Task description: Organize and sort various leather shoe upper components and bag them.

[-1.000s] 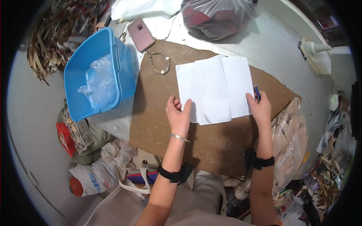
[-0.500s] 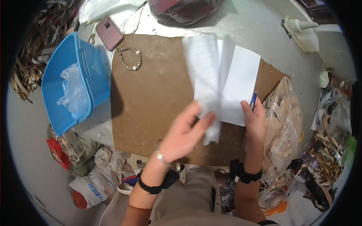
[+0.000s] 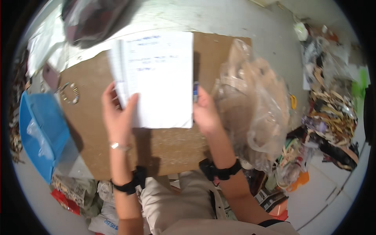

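Note:
A lined white notebook (image 3: 162, 96) is open above a brown board, with blue handwriting on the upper part of its page. My left hand (image 3: 119, 111) grips its left side, thumb over the page edge and fingers behind the turned leaves. Those leaves stand bunched and slightly blurred along the left. At the notebook's lower right edge is my right hand (image 3: 205, 111), closed on a blue pen (image 3: 196, 92) that points upward. Most of the right fingers are hidden from sight.
The brown board (image 3: 168, 154) covers the table. A clear bag of tan pieces (image 3: 250, 105) lies at right. Leftward are a blue bin (image 3: 45, 137), a beaded bracelet (image 3: 69, 93) and a pink phone (image 3: 51, 77). A dark bag (image 3: 94, 19) sits far left; scraps (image 3: 333, 113) pile far right.
The flipping leaves have settled to the left, and a page with handwriting now shows. My left hand has gone from the pages' lower end to the notebook's left side. The whole view has shifted.

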`<action>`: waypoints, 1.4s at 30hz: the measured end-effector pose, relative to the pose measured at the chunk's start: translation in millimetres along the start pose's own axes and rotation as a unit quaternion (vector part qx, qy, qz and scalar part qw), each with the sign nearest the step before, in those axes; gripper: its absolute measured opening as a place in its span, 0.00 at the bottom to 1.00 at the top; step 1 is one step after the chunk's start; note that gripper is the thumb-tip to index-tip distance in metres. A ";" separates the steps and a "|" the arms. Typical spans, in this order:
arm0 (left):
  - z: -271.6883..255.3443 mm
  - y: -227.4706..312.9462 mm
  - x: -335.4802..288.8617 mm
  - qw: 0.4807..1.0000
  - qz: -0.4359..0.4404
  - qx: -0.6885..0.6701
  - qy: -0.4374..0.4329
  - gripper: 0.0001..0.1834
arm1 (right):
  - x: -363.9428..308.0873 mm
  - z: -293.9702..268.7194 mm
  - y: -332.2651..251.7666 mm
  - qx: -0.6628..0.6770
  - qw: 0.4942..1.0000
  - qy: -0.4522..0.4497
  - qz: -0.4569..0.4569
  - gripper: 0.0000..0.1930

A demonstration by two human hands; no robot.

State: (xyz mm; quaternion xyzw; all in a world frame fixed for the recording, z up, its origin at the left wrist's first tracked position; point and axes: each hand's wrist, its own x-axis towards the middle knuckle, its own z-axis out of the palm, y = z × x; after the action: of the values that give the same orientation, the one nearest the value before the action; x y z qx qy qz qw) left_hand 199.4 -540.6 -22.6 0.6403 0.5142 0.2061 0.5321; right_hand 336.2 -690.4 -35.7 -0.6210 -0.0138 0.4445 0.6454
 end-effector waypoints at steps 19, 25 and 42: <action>9.3 -67.7 -133.1 0.979 -0.045 0.140 -0.143 0.34 | -149.0 -165.9 -96.9 -0.702 0.650 0.272 -0.108 0.26; 43.0 -15.5 -140.1 0.866 0.284 0.410 -0.039 0.30 | -141.2 -273.9 -132.8 -0.353 0.835 0.412 -0.089 0.19; 122.7 70.8 -100.7 0.736 0.482 0.312 -0.360 0.13 | -153.5 -356.0 -101.4 0.181 0.956 0.229 -0.030 0.16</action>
State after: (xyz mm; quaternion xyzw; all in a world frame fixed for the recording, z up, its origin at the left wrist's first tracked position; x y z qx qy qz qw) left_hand 291.1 -679.9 26.4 0.9590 -0.0570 0.0171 0.2772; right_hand 502.8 -1045.3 47.6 -0.5783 0.1964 0.2664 0.7457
